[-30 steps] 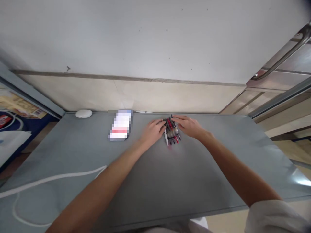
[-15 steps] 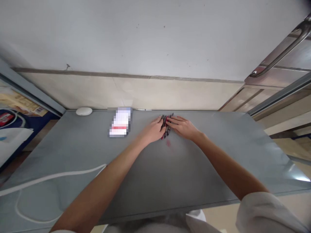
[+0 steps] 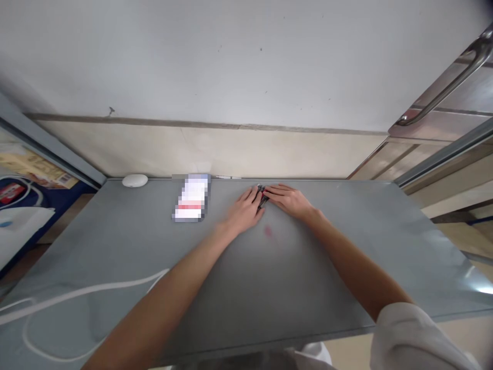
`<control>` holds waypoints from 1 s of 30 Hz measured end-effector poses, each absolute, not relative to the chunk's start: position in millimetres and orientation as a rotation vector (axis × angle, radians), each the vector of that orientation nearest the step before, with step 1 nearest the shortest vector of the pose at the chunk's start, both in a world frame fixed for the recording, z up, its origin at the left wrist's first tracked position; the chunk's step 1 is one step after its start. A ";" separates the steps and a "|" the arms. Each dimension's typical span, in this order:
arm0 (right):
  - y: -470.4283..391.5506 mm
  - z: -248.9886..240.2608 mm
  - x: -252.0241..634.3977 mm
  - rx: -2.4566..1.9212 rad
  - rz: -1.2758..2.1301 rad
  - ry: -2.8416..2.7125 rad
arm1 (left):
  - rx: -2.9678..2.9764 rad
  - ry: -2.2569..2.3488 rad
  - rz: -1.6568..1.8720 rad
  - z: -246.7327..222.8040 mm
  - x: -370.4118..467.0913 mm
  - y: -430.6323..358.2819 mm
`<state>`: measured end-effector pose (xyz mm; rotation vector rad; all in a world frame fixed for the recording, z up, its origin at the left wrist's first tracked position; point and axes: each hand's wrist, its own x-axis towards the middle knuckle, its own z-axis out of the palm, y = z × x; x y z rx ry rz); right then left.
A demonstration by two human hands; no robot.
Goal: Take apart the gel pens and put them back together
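Observation:
A small bundle of dark and red pens (image 3: 263, 199) lies near the back of the grey tabletop, mostly hidden under and between my hands. My left hand (image 3: 246, 206) rests over the left side of the bundle, with the dark pens showing between its fingers and thumb. From the right, my right hand (image 3: 288, 199) touches the bundle with its fingers stretched out and lying close together. The two hands nearly meet over the pens. A faint red smudge (image 3: 268, 231) marks the surface just in front of them.
Left of my hands lies a phone with a blurred screen (image 3: 191, 198). A white oval object (image 3: 134, 180) sits at the back left. One thin white stick (image 3: 228, 177) lies along the back edge. A white cable (image 3: 96, 288) loops across the front left of the tabletop (image 3: 385, 231).
My hands have closed in on the bundle, and my left fingers now cover more of it. Fewer pens show between the hands. The view has tilted slightly.

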<state>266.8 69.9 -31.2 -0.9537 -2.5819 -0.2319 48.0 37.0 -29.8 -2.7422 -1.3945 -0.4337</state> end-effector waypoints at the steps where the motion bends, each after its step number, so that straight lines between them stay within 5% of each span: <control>1: 68.1 -31.9 263.0 -0.956 -0.236 -2.565 | -2.805 -1.296 -0.411 -28.1 38.2 43.1; 9: 55.6 -36.0 223.5 -1.051 -0.283 -2.435 | -2.975 -0.990 -0.305 -12.0 -11.0 78.2; 30: 58.2 -38.4 212.8 -1.066 -0.224 -2.442 | -2.828 -1.172 -0.307 -23.5 -16.1 78.3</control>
